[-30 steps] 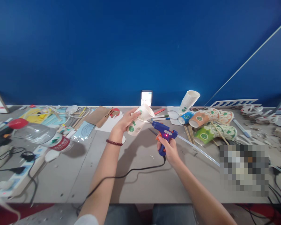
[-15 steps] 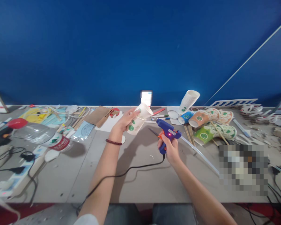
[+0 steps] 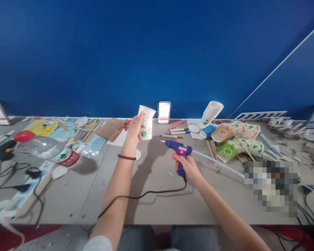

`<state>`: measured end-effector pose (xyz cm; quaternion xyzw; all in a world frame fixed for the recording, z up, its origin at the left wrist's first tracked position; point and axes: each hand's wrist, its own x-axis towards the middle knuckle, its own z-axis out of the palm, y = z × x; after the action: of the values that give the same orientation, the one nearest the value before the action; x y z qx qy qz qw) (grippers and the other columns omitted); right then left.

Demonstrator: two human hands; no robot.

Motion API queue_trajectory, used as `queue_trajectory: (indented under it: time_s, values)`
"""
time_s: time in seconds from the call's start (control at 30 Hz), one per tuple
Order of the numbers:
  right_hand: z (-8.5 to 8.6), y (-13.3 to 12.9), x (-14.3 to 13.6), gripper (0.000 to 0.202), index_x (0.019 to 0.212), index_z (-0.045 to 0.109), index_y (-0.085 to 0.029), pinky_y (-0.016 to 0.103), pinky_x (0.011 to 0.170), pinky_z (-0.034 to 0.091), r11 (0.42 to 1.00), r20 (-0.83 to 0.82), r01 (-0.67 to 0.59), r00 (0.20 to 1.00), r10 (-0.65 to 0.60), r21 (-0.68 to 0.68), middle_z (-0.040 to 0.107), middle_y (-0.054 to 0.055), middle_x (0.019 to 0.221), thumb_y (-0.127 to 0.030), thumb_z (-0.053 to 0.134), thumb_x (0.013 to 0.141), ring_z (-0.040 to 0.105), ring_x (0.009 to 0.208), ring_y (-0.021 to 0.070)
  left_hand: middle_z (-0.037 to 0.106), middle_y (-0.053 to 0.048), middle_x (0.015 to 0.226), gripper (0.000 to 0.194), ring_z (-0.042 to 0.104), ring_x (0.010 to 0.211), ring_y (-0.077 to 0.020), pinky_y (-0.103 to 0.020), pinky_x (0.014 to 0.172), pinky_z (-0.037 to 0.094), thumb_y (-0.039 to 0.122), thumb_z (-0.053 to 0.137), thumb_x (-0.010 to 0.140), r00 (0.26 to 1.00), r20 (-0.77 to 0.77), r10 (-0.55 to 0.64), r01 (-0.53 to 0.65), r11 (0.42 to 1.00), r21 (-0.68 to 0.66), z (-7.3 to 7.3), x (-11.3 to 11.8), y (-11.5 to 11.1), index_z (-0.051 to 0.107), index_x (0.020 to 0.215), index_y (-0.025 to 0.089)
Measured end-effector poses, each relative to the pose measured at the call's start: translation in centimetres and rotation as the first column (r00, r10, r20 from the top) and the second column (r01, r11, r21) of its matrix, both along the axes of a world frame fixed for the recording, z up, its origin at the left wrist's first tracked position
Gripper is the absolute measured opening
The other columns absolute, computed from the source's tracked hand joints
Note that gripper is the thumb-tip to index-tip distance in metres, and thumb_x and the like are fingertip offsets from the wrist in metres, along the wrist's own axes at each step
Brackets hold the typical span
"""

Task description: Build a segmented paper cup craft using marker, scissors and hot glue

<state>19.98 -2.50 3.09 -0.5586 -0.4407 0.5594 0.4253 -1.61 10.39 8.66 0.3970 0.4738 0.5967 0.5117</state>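
My left hand [image 3: 135, 128] is wrapped round a white paper cup [image 3: 147, 129] with green printed dots, raised above the table and tilted slightly to the right. A band runs round the cup below its rim; whether this is a second cup's edge I cannot tell. In my right hand [image 3: 188, 166] is a blue glue gun [image 3: 178, 148] with an orange trigger and a lit red light. Its nozzle points left, apart from the cup. A long clear glue stick [image 3: 219, 162] sticks out of its back, and a black cord hangs from the handle.
Markers [image 3: 179, 132] and a stack of white cups [image 3: 211, 111] lie toward the blue wall, near a phone [image 3: 164, 113]. Coloured paper cups [image 3: 229, 150] lie at right. A water bottle [image 3: 56, 151] and a power strip [image 3: 32, 193] are at left. The cord crosses my left forearm.
The cup has moved left, away from the nozzle, and turned more upright. The glue gun has shifted slightly left and down, its nozzle pointing more level. Both hands keep their hold.
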Motion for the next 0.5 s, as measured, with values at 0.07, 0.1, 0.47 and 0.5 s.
queue_trajectory:
  time_s: [0.07, 0.1, 0.47, 0.5]
  values:
    - [-0.5, -0.6, 0.2, 0.034, 0.060, 0.063, -0.016, 0.022, 0.042, 0.038, 0.998, 0.108, -0.046, 0.993, 0.050, -0.037, 0.057, 0.001, 0.044, -0.043, 0.060, 0.079, 0.049, 0.042, 0.0117, 0.069, -0.005, 0.074, 0.067, 0.067, 0.068, -0.0177, -0.025, 0.055, 0.048, 0.074, 0.063, 0.068, 0.999, 0.013, -0.032, 0.032, 0.999, -0.012, 0.4, -0.3, 0.0, 0.060, 0.105, 0.018]
    - [-0.8, -0.9, 0.2, 0.032, 0.061, 0.065, -0.015, 0.022, 0.043, 0.037, 0.997, 0.152, -0.057, 0.986, 0.063, -0.046, 0.056, 0.000, 0.044, -0.041, 0.061, 0.078, 0.048, 0.042, 0.0114, 0.069, -0.005, 0.074, 0.070, 0.068, 0.070, -0.0185, -0.025, 0.056, 0.049, 0.075, 0.061, 0.069, 0.998, 0.017, -0.060, 0.061, 0.998, -0.011, 0.6, -0.4, -0.1, 0.060, 0.108, 0.018]
    - [-0.5, -4.4, -0.5, 0.037, 0.077, 0.071, -0.018, 0.026, 0.062, 0.041, 0.936, 0.703, -0.312, 0.629, 0.332, -0.163, 0.074, 0.010, 0.078, -0.043, 0.047, 0.089, 0.067, 0.075, 0.0218, 0.072, -0.008, 0.075, 0.073, 0.072, 0.078, -0.0235, -0.029, 0.060, 0.053, 0.076, 0.053, 0.076, 0.946, 0.073, -0.316, 0.316, 0.949, 0.014, 2.3, 0.0, -1.8, 0.064, 0.117, 0.016]
    - [-0.1, -4.4, -0.7, 0.040, 0.079, 0.072, -0.017, 0.027, 0.064, 0.042, 0.919, 0.745, -0.346, 0.560, 0.362, -0.187, 0.074, 0.013, 0.082, -0.043, 0.044, 0.091, 0.068, 0.080, 0.0239, 0.073, -0.008, 0.077, 0.073, 0.072, 0.078, -0.0235, -0.029, 0.061, 0.054, 0.074, 0.055, 0.075, 0.941, 0.063, -0.333, 0.332, 0.943, 0.019, 2.4, 0.0, -1.9, 0.064, 0.117, 0.016]
